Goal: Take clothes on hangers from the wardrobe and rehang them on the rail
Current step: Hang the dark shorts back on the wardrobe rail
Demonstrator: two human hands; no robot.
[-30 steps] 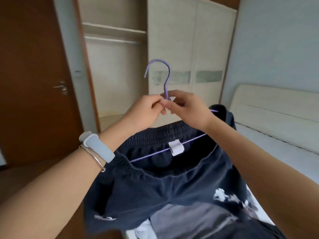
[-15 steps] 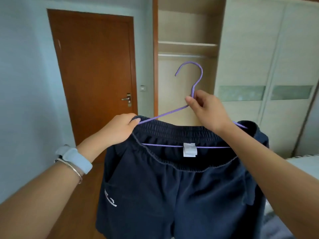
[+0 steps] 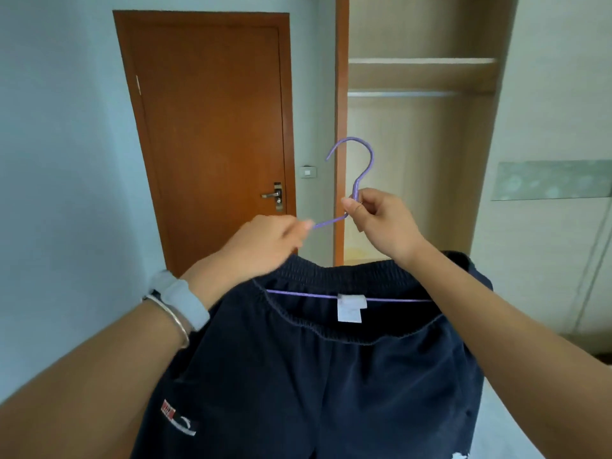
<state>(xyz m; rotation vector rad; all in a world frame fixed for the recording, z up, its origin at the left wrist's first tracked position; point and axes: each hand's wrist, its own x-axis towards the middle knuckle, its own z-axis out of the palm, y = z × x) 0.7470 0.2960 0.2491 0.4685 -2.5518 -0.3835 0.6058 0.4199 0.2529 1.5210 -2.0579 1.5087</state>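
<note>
Dark navy shorts (image 3: 331, 376) hang on a purple wire hanger (image 3: 359, 167), its bottom bar running through the waistband. My right hand (image 3: 381, 220) pinches the neck of the hanger just below the hook. My left hand (image 3: 265, 243) is at the hanger's left shoulder, fingertips touching the wire by the waistband. The open wardrobe (image 3: 420, 160) lies straight ahead, and its metal rail (image 3: 404, 93) runs bare under a shelf, well above the hook.
A closed brown door (image 3: 212, 127) with a metal handle stands left of the wardrobe. A closed pale wardrobe door (image 3: 556, 127) fills the right. A light switch (image 3: 308, 172) sits on the wall between door and wardrobe. Pale bedding shows at the bottom right.
My view has swung from the bed toward the door and open wardrobe. The shorts came up off the bed and now hang free, and my left hand slid along the hanger's left shoulder.
</note>
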